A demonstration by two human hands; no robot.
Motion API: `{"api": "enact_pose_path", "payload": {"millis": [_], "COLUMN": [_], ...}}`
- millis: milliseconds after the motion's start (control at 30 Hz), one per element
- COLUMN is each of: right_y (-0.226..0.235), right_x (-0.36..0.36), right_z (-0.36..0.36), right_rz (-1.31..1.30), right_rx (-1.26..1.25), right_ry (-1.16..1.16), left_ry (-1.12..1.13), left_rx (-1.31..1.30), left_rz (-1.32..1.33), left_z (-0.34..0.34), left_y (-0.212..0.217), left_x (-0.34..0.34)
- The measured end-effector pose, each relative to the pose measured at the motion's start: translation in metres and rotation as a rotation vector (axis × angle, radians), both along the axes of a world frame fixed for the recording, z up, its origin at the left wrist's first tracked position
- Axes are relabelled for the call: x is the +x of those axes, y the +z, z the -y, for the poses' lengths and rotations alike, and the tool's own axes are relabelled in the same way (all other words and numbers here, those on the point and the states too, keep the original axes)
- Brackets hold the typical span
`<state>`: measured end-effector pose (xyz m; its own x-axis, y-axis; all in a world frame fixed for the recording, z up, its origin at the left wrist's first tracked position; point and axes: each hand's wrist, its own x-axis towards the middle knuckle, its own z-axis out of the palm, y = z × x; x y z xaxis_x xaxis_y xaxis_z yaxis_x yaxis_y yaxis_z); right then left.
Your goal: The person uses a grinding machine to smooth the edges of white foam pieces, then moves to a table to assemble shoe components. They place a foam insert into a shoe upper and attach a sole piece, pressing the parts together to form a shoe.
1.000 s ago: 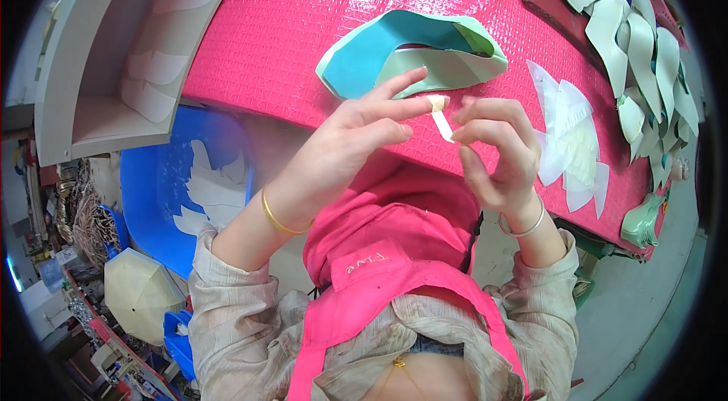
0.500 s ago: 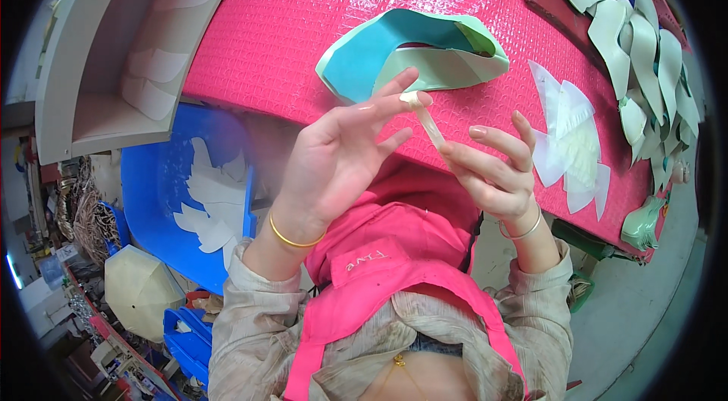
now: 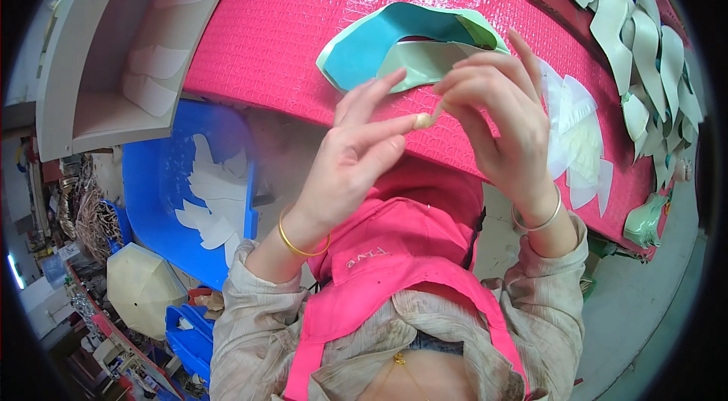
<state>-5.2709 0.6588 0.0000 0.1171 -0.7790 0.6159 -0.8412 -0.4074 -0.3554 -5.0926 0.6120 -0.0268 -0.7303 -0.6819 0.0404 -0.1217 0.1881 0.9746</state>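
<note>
Pale cream tape (image 3: pixel 423 121) is wrapped round the tip of my left index finger, and a short end of it runs up to my right fingertips. My left hand (image 3: pixel 356 143) points that finger to the right, its other fingers apart, with nothing gripped. Pinched between the thumb and fingers of my right hand (image 3: pixel 504 124) is the tape's free end, mostly hidden by the fingertips. Just beyond both hands, a curved shoe-upper-like piece (image 3: pixel 360 48), teal inside with a mint-green edge, lies on the pink-covered table (image 3: pixel 280 29).
Translucent white pattern pieces (image 3: pixel 576 128) lie right of my right hand. Several pale green cut pieces (image 3: pixel 610 40) are piled along the far right edge. A blue bin (image 3: pixel 155 173) holding white cutouts stands at left, below a grey open box (image 3: pixel 68 97) with white pieces inside.
My right hand has moved up and turned over, bringing the tape strip round my left fingertip. Less of the strip shows. My left hand has turned, its index finger still stretched out.
</note>
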Motion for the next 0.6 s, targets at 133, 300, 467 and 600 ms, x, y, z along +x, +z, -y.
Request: {"api": "enact_pose_path", "payload": {"millis": [133,300,467,600], "right_y": [-0.003,-0.007,-0.024,-0.045], "right_x": [-0.004,-0.012,-0.006,0.008], "right_z": [0.006,0.006,-0.001,-0.014], "right_rz": [0.219,0.934,1.337,1.136], "right_rx": [0.348,1.078,1.214,1.244], "right_ry": [0.065,0.376,0.544,0.498], "left_ry": [-0.062,-0.104,-0.047,0.108], "left_rx": [0.047,0.195,0.368,0.616], "left_rz": [-0.008,-0.151,-0.312,-0.420], "left_z": [0.001,-0.003,-0.003,0.004], "left_y": [-0.001,-0.007,-0.011,-0.009], "left_x": [0.002,0.003,0.001,0.001]}}
